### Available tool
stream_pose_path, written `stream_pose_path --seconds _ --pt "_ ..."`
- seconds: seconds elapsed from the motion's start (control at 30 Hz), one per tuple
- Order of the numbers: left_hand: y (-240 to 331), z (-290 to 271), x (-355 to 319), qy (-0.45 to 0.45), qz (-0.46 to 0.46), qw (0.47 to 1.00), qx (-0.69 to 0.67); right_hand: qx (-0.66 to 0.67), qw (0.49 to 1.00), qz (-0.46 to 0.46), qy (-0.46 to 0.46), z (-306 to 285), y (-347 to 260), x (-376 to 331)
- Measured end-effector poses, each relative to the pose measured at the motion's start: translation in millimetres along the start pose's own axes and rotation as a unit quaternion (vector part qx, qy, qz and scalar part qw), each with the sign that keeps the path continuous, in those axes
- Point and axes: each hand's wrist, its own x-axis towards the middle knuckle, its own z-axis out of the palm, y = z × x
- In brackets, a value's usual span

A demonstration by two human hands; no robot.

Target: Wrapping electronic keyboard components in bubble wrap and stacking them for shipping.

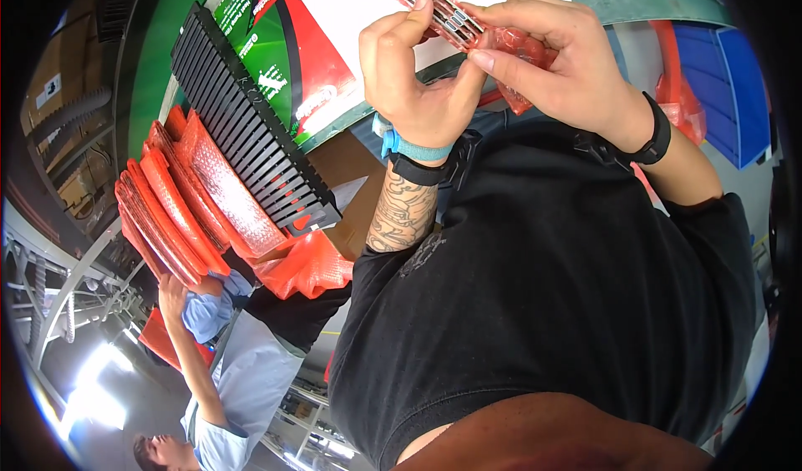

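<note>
Over the near edge of the table, both my hands hold a long bundle of thin metal strips (458, 21) in red bubble wrap (520, 46). The bundle runs up and left, past the top of the picture. On its left side, the fingers of my left hand (415, 82) are closed around the strips, thumb raised along them. From the right, my right hand (561, 63) pinches the bundle's near end between thumb and fingers. Loose bubble wrap bulges out beneath that hand. The strip ends show between the two hands; how far the wrap covers them cannot be told.
A black slotted rack (251, 116) leans by the table's left side, beside green and red printed sheets (292, 61). Several red bubble-wrap packs (196, 199) stand left of it, touched by a co-worker's hand (173, 300). A blue bin (723, 95) is at right.
</note>
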Motion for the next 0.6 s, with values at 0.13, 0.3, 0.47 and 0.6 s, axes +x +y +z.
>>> stream_pose_path --seconds 0.13,0.3,0.47,0.6 --pt "12 16 -2 0.090 -0.095 0.981 -0.143 -0.062 0.997 0.012 0.038 2 -14 3" --pt "15 7 1 0.040 -0.037 0.998 -0.045 -0.180 0.982 0.051 0.018 -7 -20 12" --pt "22 -6 9 -0.088 -0.117 0.988 -0.052 -0.093 0.982 0.149 0.065 -29 -1 19" --pt "25 -24 -9 -0.017 -0.375 0.896 -0.237 0.171 0.946 0.259 0.089 -32 7 14"
